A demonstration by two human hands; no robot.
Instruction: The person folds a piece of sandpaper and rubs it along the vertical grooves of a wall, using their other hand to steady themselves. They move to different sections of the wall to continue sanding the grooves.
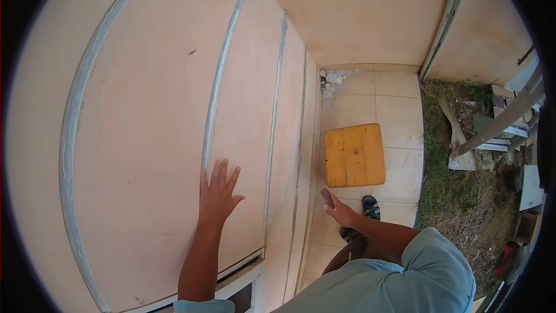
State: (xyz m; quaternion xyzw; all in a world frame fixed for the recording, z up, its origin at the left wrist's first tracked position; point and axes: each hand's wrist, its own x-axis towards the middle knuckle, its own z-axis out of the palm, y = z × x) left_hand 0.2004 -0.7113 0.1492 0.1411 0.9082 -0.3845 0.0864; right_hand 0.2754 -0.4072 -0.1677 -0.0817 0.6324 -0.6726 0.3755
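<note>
My left hand (217, 191) lies against the pinkish wall (156, 139) with its fingers spread and nothing held. Its fingertips touch the lower end of a grey-white vertical strip (226, 52) on the wall. Lower and to the right, my right hand (343, 213) is closed around a small dark brown flat piece (328, 198); its exact kind is not clear. That hand is apart from the wall, just below a yellow square-topped stool (354, 155) standing on the tiles.
More grey strips (276, 81) run down the wall. White debris (335, 81) lies in the floor corner. Beyond the tiled floor (397, 116), grass (443, 197) holds planks and clutter. A window frame (255, 284) sits below my left arm. My sandalled feet (371, 207) are on the tiles.
</note>
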